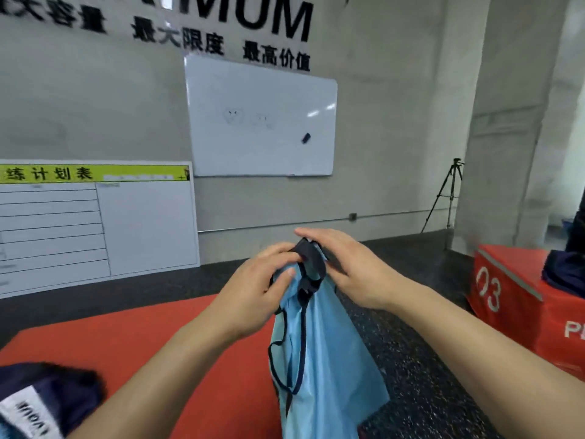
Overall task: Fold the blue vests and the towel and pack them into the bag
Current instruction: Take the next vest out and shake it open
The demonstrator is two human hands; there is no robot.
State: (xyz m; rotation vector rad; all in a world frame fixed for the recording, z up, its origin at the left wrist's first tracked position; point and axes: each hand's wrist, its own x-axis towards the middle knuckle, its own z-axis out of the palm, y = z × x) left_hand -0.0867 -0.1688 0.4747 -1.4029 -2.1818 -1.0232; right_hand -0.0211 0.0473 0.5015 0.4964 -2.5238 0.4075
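While it hangs: the blue vest (pixel 319 353) dangles from both hands at centre, over the red mat (pixel 158 353).
Left hand (pixel 262 280): grip pinching the dark collar trim.
Right hand (pixel 351 267): fingers fairly straight, resting on the trim; closed hold unclear.
Bag: dark bag (pixel 44 403) at 8 o'clock.
Advice: match the shoulder straps evenly, then lay flat before folding.
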